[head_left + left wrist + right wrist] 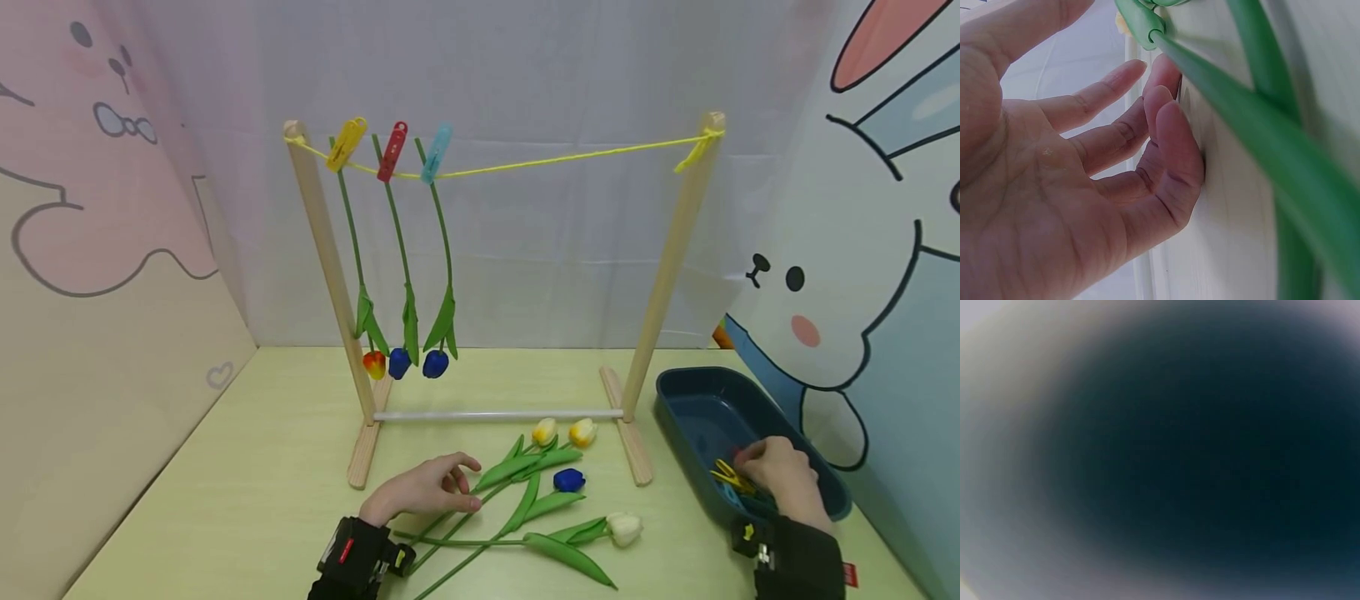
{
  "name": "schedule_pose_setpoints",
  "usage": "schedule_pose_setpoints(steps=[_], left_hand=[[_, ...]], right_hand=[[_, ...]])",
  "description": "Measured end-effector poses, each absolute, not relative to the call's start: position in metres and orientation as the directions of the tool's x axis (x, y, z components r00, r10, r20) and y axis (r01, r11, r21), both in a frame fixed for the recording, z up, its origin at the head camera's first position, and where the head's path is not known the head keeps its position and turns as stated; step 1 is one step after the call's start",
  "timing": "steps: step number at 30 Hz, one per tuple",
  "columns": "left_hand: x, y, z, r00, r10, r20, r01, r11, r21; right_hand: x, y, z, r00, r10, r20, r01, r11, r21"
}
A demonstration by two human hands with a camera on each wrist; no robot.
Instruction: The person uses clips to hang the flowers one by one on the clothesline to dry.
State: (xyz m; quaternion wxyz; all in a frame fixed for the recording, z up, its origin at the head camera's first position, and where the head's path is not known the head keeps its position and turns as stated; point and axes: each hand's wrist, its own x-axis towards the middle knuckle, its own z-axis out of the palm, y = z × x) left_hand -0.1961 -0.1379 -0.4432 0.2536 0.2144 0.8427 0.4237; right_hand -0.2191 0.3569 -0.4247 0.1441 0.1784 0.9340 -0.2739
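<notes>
Two hands, two places: left hand beside loose tulips, right hand down in a dark blue basin

Four tulips lie on the pale table in front of the wooden frame: two yellow-and-white heads at the far end of the bunch, a blue tulip nearer, and a white tulip nearest and farthest right. Their green stems cross toward the near left, where the left hand is placed. It grips nothing; its fingers are loosely bent, with a green stem close beside them in the left wrist view.

On the right side of the table, the right hand reaches into the near part of the basin, among clips. A yellow clip lies just left of the fingers, a light blue clip nearer, and a bit of something red shows at the fingertips. Whether the fingers grasp it cannot be told; the right wrist view is a dark blur.

Across the frame's two posts runs a yellow string. Three tulips hang head down at its left end: an orange-red one under a yellow peg, then two blue ones under a red peg and a light blue peg.
</notes>
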Motion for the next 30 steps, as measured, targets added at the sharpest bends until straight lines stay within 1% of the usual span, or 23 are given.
schedule_pose_setpoints(steps=[4,11,15,23,28,30], left_hand=[[-0.196,-0.138,-0.443,-0.781,0.575,-0.243,0.149,0.55,0.822],[-0.197,-0.138,-0.443,-0.779,0.576,-0.248,0.144,0.549,0.824],[-0.197,-0.138,-0.443,-0.778,0.577,-0.249,0.137,0.543,0.829],[-0.197,-0.139,-0.445,-0.775,0.582,-0.248,0.139,0.539,0.831],[-0.198,-0.139,-0.445,-0.77,0.588,-0.248,0.138,0.534,0.834],[-0.198,-0.139,-0.445,-0.769,0.59,-0.247,0.142,0.534,0.834]], right_hand=[[-0.22,0.358,-0.427,-0.913,0.292,-0.284,0.4,0.772,-0.494],[-0.22,0.357,-0.428,-0.908,0.348,-0.233,0.418,0.744,-0.521],[-0.221,0.355,-0.427,-0.919,0.355,-0.169,0.389,0.761,-0.518],[-0.224,0.343,-0.421,-0.944,0.323,-0.067,0.308,0.787,-0.534],[-0.226,0.331,-0.411,-0.972,0.236,-0.002,0.195,0.799,-0.568],[-0.224,0.325,-0.408,-0.979,0.199,0.05,0.133,0.802,-0.582]])
